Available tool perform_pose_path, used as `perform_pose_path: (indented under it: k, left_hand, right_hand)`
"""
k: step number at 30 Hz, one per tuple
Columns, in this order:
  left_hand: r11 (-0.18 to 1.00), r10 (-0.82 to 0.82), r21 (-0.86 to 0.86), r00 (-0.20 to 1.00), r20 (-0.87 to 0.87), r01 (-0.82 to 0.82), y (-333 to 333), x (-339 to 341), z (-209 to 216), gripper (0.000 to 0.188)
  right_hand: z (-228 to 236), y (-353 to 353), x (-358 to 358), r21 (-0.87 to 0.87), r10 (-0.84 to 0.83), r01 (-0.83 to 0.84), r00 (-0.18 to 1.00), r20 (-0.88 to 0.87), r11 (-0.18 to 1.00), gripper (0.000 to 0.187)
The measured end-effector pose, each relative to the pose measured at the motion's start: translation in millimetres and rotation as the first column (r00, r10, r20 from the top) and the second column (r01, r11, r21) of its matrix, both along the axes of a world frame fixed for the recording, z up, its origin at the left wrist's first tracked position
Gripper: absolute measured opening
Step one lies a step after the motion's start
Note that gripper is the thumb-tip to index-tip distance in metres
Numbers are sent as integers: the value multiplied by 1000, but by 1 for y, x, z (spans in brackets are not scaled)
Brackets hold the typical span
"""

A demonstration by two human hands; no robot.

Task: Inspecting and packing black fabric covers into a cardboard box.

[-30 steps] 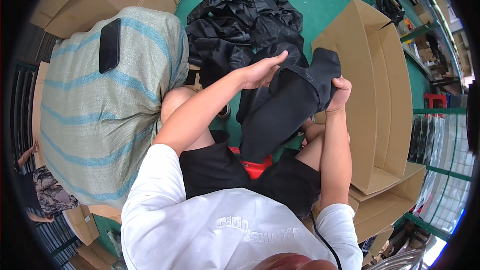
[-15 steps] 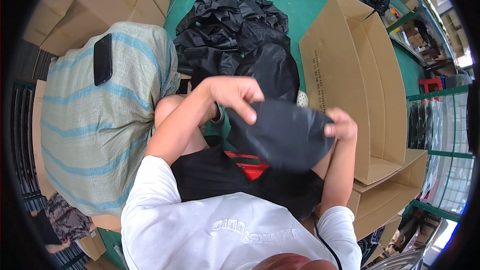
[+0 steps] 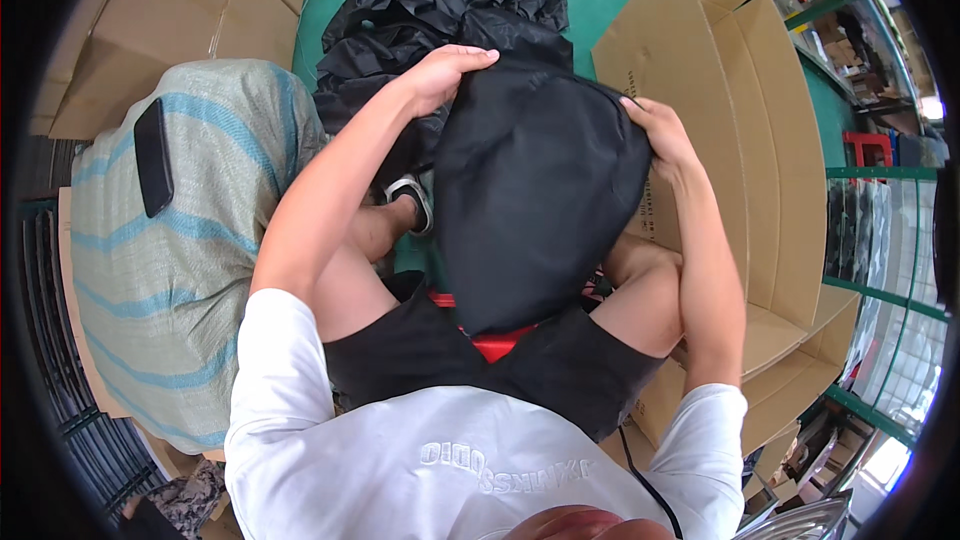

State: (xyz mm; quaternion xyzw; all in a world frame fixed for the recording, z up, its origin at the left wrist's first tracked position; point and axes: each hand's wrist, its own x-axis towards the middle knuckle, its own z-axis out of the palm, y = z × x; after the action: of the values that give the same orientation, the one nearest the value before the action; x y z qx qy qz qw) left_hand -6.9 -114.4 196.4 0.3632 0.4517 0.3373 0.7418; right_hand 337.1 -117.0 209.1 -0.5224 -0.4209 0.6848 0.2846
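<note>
**Black cloth (image 3: 540, 200) drawn out into one broad face**

Half a second ago the cloth is a tilted, blurred fold; now it hangs long and mostly smooth, rounded near its top and narrowing toward the black shorts (image 3: 400, 355). The hands stand higher and wider apart than they did. To my eye that makes the piece easier to look over and handle as a whole.

The left hand (image 3: 440, 80) pinches its upper left edge, and the right hand (image 3: 662, 135) clamps the upper right rim, finger and thumb together on it. The cloth hangs between the two, in front of the person, with the heap (image 3: 400, 25) of black material beyond.

From here I can't see the far side of the cloth, nor the fingers tucked behind it. Where its top meets the heap, black runs into black, and I can't tell whether they touch. It also covers most of a red thing (image 3: 500, 345) below.
</note>
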Motion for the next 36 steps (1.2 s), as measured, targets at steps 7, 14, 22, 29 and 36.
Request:
perform_pose_path:
  k: [7,14,22,29,36]
  left_hand:
    - [985,110,-116,983,-147,-128,99,-13,-167,24]
    - [944,2,-277,845,-536,-178,137,11,-271,26]
    - [890,257,-286,908,-331,-356,89,-11,-262,52]
    - [800,493,-300,854,-165,-520,-64,-22,-259,61]
    - [649,680,-270,702,-213,-711,-224,50,-260,57]
  right_hand:
    - [-127,131,-29,-71,19,-7,986,167,997,21]
    - [-296,165,-11,118,-89,20,782,617,993,26]
    - [-274,103,0,108,-260,239,823,505,965,32]
    - [-234,-20,21,-362,-400,363,916,-32,859,64]
    - [-235,-162,7,-365,-445,538,840,310,760,77]
